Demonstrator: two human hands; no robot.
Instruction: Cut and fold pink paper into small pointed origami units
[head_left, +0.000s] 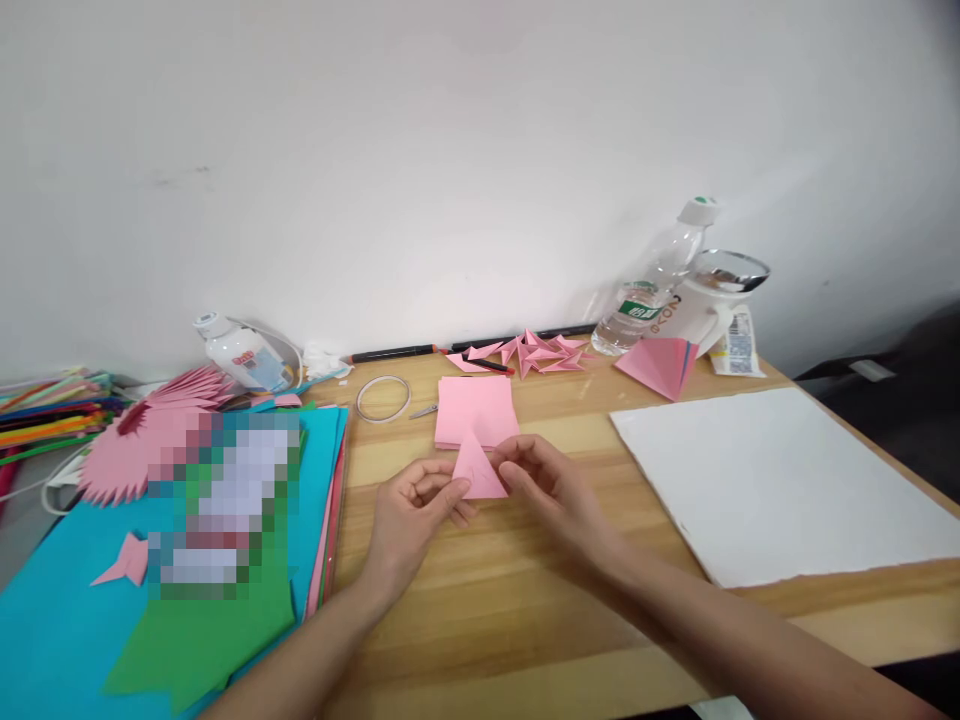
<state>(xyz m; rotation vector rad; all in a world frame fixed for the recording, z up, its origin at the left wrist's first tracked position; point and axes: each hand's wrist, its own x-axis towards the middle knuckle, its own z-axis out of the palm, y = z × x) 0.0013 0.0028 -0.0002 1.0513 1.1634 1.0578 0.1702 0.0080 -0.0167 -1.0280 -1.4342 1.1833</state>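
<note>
Left hand [409, 515] is closed on the lower left corner of a pink paper triangle [478, 472], thumb on top and fingers curled beneath. Right hand [559, 490] is bent round the triangle's right edge, thumb and index fingertip close together; whether they clamp the paper or only touch it, I cannot tell. The triangle sits between the two hands, its point overlapping the near edge of a stack of pink squares [475, 410] in this view; whether it rests on the desk [480, 620] is unclear.

The step in hand looks like folding, with the paper already brought to a triangular shape. Any further crease would call for a steady left pinch, matched edges and a free right fingertip to press along the fold. Beyond the stack lie pointed pink folded pieces [544, 353].
</note>
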